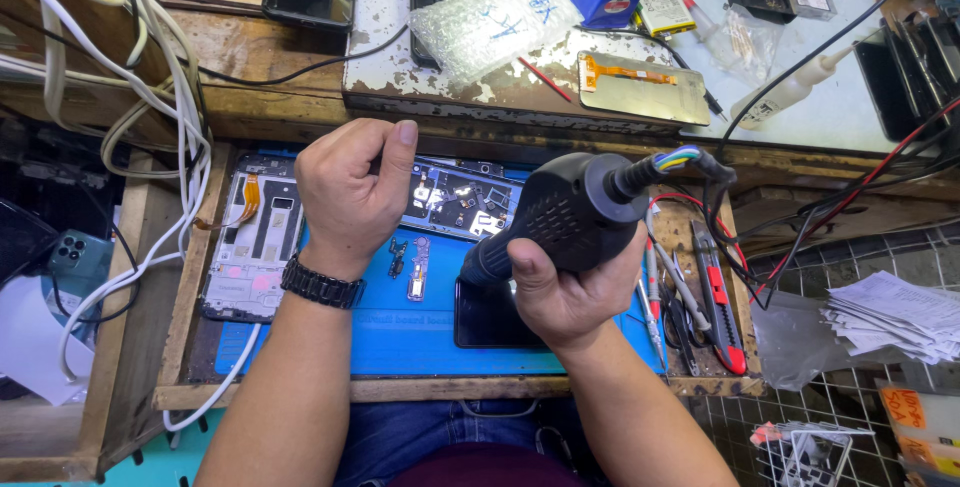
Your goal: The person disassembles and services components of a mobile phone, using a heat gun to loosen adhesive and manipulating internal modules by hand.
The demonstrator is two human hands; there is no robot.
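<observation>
My right hand (570,297) grips a black hot-air gun (565,212) whose nozzle points down and left toward an opened phone body (455,202) on a blue work mat (410,332). My left hand (350,192), with a black watch on the wrist, hovers closed over the left end of that phone body; I cannot see whether a small tool is pinched in its fingers. A dark phone screen (490,317) lies on the mat under my right hand. Two small loose parts (410,267) rest between the hands.
A phone frame with an orange flex cable (250,237) lies at the mat's left. Tweezers, a red cutter (715,297) and other tools lie right of the mat. White cables (170,97) hang at left. Phones, bubble wrap (500,17), a blue box and a display panel sit on the bench behind.
</observation>
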